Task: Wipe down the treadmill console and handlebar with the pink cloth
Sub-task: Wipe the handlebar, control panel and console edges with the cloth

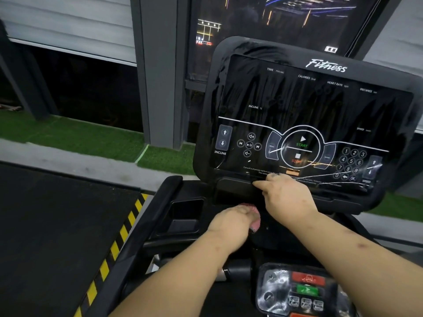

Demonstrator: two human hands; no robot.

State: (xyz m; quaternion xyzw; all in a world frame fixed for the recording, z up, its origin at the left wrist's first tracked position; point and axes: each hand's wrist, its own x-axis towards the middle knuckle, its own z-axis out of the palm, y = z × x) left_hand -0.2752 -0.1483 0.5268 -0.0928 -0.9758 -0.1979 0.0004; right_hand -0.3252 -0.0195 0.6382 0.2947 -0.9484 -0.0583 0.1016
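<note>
Head view, treadmill console (306, 104) at centre right of the frame. The panel bears the word "Fitness" at its top, readout labels (TIME, CALORIES, HEART RATE, DISTANCE, INCLINE, SPEED), a round START/STOP dial at its lower middle and a number keypad at lower right; its glossy face shows streaks and scratched lines.

Left hand (229, 223), lower centre: fingers curled round the pink cloth (256, 221), which is bunched and shows past the knuckles. Hand and cloth lie on the dark tray surface just below the console.

Right hand (286, 197), just above and to the right of the left: index finger extended along the ledge under the screen, thumb tip touching the panel's bottom margin below the STOP mark; it holds nothing, and the remaining fingers are hidden behind the hand.

Black handlebar (146, 216) runs from the console's lower left corner toward the bottom left of the frame, beside a recessed cup holder (186, 216).

Lower control pad (302, 291), bottom right, with one red and one green button.

Left of the frame: a neighbouring belt edged by a yellow-and-black hazard stripe (119, 236); green artificial turf (80, 136) beyond it; a grey pillar (158, 65) at upper centre.
</note>
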